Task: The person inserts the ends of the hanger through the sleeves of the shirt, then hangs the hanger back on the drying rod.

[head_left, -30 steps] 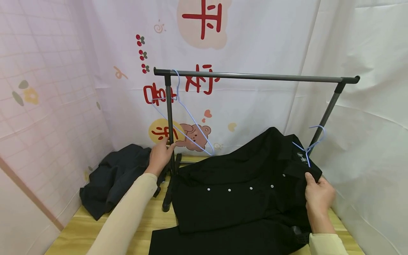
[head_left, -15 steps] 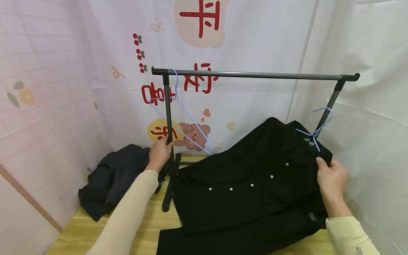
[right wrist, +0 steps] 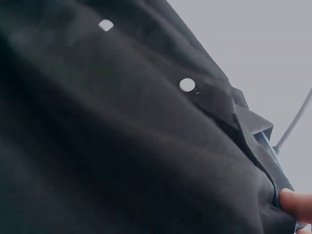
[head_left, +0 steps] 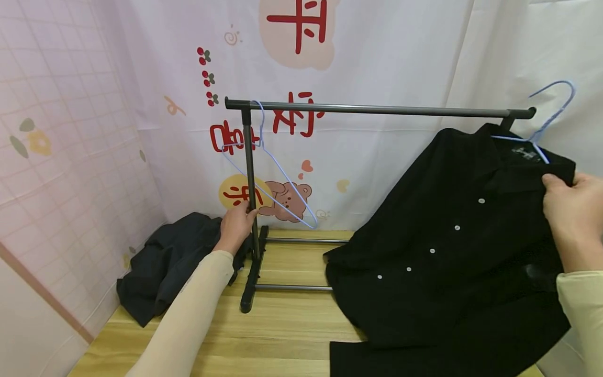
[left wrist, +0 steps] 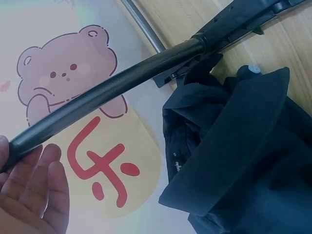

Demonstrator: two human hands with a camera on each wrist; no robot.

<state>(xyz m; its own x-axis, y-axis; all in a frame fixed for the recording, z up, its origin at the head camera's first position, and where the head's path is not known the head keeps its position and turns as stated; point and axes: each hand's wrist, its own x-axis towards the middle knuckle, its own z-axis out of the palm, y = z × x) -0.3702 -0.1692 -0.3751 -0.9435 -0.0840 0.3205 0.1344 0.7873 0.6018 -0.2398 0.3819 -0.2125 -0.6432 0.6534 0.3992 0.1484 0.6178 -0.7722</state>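
Note:
My right hand (head_left: 574, 220) pinches a black button-up shirt (head_left: 452, 293) near its collar. A light blue hanger (head_left: 536, 137) sits inside the shirt, its hook standing above the collar, right of the rack's bar end. In the right wrist view my thumb presses the edge of the shirt (right wrist: 146, 126). With thumb and fingers about it, my left hand (head_left: 236, 226) grips the left post of a dark grey clothes rack (head_left: 377, 109). The left wrist view shows that post (left wrist: 107, 92) between thumb and fingers.
Another light blue hanger (head_left: 288, 180) hangs at the bar's left end. A dark crumpled garment (head_left: 174, 262) with a collar and button lies left of the rack on the wooden tabletop (head_left: 282, 324). A printed white backdrop (head_left: 377, 57) stands behind.
My right hand has lifted the shirt and its hanger up and to the right, baring the rack's lower rods. My left hand stays on the post.

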